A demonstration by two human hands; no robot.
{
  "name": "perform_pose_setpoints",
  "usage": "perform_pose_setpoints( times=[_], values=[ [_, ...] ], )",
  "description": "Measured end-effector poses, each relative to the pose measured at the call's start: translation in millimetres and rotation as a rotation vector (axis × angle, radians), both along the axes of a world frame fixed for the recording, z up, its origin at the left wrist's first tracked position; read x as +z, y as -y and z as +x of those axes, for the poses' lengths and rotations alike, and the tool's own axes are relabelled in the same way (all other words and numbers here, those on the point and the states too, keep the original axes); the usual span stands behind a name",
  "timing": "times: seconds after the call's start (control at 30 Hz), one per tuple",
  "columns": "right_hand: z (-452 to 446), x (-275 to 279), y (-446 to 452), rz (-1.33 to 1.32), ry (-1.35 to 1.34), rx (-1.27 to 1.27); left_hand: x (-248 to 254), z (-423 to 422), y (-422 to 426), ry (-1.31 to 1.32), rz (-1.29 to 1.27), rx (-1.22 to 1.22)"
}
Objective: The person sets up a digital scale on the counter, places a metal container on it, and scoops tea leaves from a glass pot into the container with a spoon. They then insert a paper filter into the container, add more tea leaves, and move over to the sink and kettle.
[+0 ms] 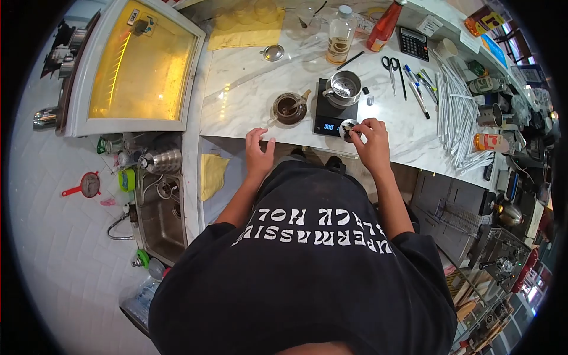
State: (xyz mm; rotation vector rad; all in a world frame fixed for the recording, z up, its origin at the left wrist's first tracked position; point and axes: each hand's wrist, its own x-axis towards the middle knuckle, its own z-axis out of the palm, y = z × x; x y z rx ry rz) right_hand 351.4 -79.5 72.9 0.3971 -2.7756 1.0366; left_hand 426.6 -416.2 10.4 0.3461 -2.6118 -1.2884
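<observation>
My right hand (374,145) is closed at the front of the scale, its fingertips pinching a small round dish (343,134) with dark bits in it, perhaps tea leaves. The dish overlaps the corner of the black digital scale (321,120), whose blue display is lit. On the scale stands a shiny metal cup (345,87) with a handle. My left hand (260,155) is at the counter's front edge, fingers apart and holding nothing. Just beyond it sits a glass teapot (290,108) with brown liquid and something like a spoon inside.
A metal lid (273,53), a clear bottle (341,36) and a red bottle (386,26) stand farther back on the marble counter. Scissors (390,72), pens (417,92), a calculator (413,44) and wrapped straws (458,121) lie to the right. A sink (158,222) is at left.
</observation>
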Motion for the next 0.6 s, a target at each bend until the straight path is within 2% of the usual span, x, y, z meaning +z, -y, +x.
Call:
perform_pose_setpoints(
  times=[0.33,0.6],
  values=[
    [-11,39,83,-0.044,-0.022,0.120,-17,-9,60,0.016,-0.008,0.062],
    [-34,42,150,-0.016,-0.009,0.219,-29,15,94,0.021,0.033,0.099]
  ],
)
